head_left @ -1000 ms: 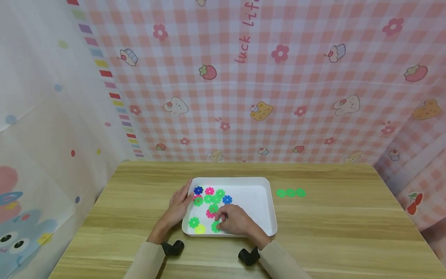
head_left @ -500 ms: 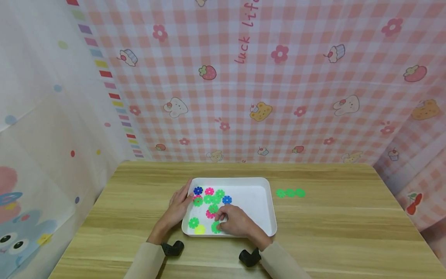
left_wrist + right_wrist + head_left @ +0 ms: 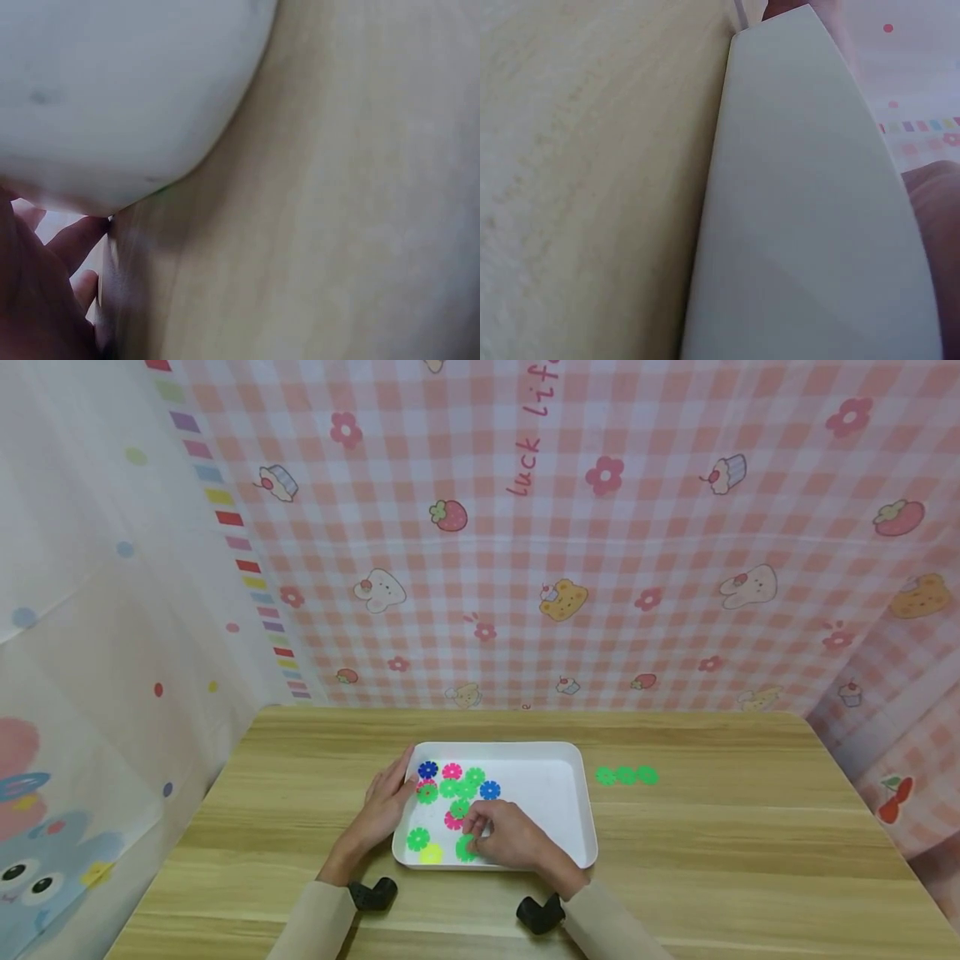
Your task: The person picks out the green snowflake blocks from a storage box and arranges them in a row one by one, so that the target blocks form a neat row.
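Observation:
A white tray (image 3: 551, 814) holds several notched plastic snowflake discs in green, pink, blue and yellow, mostly in its left half. My left hand (image 3: 388, 793) grips the tray's left side, thumb at the rim and fingers along the outer wall. In the left wrist view its fingers (image 3: 79, 238) touch the tray wall. My right hand (image 3: 506, 833) reaches over the front of the tray with curled fingers and pinches the right edge of a green snowflake disc (image 3: 462, 848). The thumb covers part of this disc. In the right wrist view the tray's front wall (image 3: 802, 210) hides the fingertips.
Three green discs (image 3: 626, 775) lie in a row on the wooden table (image 3: 720, 843), right of the tray. A yellow disc (image 3: 431, 854) and another green disc (image 3: 417, 838) lie in the tray's front left corner. A checked cloth (image 3: 645, 552) hangs behind the table.
Both hands stay almost where they were, with only a slight shift in the right fingers. The tray and the discs keep their places.

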### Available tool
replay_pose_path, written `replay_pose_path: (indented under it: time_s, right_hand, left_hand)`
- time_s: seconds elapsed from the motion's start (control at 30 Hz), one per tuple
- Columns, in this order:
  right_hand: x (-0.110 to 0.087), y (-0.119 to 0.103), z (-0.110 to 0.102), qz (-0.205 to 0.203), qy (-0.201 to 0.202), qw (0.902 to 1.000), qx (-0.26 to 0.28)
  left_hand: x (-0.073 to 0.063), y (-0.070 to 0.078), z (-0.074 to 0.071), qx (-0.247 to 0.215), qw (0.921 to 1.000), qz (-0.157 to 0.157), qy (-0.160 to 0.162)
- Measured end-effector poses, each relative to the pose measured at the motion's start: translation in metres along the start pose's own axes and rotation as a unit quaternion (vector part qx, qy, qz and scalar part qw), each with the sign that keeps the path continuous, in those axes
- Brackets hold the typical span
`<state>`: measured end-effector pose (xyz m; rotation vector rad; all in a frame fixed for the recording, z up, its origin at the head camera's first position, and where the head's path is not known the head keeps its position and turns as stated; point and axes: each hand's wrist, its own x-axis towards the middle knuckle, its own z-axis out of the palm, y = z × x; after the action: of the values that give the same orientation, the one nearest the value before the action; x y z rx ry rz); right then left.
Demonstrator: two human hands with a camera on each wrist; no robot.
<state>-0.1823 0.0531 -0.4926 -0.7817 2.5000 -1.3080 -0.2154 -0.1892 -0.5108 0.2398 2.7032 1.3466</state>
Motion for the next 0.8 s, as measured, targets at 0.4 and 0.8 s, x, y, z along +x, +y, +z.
replay_pose_path:
  time_s: [0.4, 0.8]
  right_hand:
    - [-0.009, 0.003, -0.027, 0.056, 0.044, 0.9973, 0.016]
    - [-0.030, 0.014, -0.085, 0.108, 0.146, 0.9827, 0.033]
  left_hand:
    - [0.000, 0.001, 0.001, 0.002, 1.0000, -0.008, 0.000]
    - [-0.001, 0.004, 0.000, 0.002, 1.0000, -0.008, 0.002]
